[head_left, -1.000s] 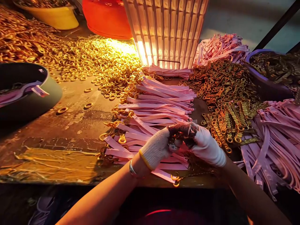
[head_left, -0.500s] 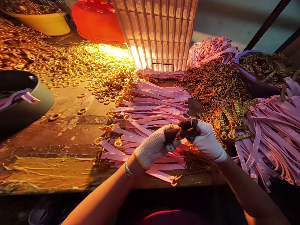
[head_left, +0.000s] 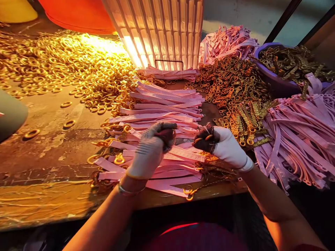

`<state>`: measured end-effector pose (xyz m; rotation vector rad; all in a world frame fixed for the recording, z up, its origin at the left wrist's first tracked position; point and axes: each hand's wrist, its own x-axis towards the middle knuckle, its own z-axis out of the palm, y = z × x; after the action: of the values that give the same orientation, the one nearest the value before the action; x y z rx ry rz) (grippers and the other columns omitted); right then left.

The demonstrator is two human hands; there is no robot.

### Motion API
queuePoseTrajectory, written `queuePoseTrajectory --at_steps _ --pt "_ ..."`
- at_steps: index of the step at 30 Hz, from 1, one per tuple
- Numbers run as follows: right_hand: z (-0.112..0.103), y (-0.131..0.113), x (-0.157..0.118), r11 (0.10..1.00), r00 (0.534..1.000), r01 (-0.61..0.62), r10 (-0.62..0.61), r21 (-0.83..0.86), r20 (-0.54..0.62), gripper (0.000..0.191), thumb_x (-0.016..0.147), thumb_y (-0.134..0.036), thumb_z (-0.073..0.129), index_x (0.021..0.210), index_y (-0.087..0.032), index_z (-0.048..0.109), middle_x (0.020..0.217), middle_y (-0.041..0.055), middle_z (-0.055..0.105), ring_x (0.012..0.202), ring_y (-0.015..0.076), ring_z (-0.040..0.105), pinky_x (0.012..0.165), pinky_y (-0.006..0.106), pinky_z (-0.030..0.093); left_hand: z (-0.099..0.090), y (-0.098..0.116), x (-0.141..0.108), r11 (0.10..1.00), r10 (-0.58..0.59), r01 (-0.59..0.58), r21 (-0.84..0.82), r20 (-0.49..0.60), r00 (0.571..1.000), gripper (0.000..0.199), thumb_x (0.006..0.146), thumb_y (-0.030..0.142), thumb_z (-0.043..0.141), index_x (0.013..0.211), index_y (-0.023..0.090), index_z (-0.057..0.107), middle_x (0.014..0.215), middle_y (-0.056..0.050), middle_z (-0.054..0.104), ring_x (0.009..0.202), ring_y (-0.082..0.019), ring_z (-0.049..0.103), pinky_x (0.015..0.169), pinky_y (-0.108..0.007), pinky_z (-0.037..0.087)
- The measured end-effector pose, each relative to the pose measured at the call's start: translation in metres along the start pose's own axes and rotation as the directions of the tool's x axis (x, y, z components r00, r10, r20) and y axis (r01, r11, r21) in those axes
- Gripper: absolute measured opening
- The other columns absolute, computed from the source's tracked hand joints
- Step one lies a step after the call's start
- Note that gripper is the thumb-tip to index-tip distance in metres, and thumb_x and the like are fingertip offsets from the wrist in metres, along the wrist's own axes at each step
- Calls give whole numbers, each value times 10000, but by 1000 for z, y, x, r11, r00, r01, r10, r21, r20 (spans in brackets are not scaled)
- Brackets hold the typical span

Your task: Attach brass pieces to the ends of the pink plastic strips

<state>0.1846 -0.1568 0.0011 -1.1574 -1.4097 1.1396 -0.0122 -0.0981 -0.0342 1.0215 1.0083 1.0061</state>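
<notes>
My left hand (head_left: 151, 150), in a pale knit glove with dark-stained fingers, is closed above the pink straps (head_left: 157, 120). Whatever it holds, if anything, is hidden by the curled fingers. To its right, my right hand (head_left: 225, 144) wears a white glove with dark fingertips. Its fingers are pinched, and small gold-coloured bits show between them; their exact shape is unclear. A gap separates the two hands. Beneath them the straps lie side by side in a stack, with gold rings (head_left: 119, 159) at their left ends.
Loose gold rings (head_left: 102, 78) are heaped at the left. Gold-coloured links (head_left: 235, 83) lie to the right, beside a purple basin (head_left: 277, 78) and more pink straps (head_left: 295, 139). Behind the stack stands a bright ribbed panel (head_left: 162, 35). The wooden table edge (head_left: 39, 202) runs along the front.
My hands, together half a second ago, are now apart, my left hand having moved left and turned. The camera view has shifted, so the table items appear farther left and higher.
</notes>
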Motion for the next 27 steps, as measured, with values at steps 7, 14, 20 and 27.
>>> queuePoseTrajectory --at_steps 7,14,20,27 --pt "12 11 8 979 990 118 -129 -168 -56 177 890 -333 669 924 -171 731 822 13 720 745 138 629 707 255 513 2 3 -7 603 -417 564 -564 380 826 241 916 192 467 763 94 625 637 -48 512 446 -70 409 322 -118 298" --pt "17 13 7 689 966 189 -259 -700 5 134 920 -191 616 1001 -172 722 981 81 726 866 193 665 804 289 512 6 -13 -16 558 -392 597 -576 450 802 287 944 95 387 860 84 661 545 17 431 351 -48 313 273 -103 237" --pt "50 10 1 141 999 -38 22 -989 -36 295 934 -67 442 1128 -121 657 1068 169 670 824 216 653 692 281 518 14 -27 -20 693 -323 411 -593 255 912 134 832 100 642 950 111 705 794 -46 657 548 -75 545 424 -134 437" --pt "53 15 -9 210 993 29 109 -977 53 320 844 -56 541 1142 -94 648 1247 229 624 913 264 679 811 345 574 30 -19 -20 776 -259 374 -507 284 923 210 727 198 813 892 98 729 708 19 597 482 -3 373 396 -97 307"
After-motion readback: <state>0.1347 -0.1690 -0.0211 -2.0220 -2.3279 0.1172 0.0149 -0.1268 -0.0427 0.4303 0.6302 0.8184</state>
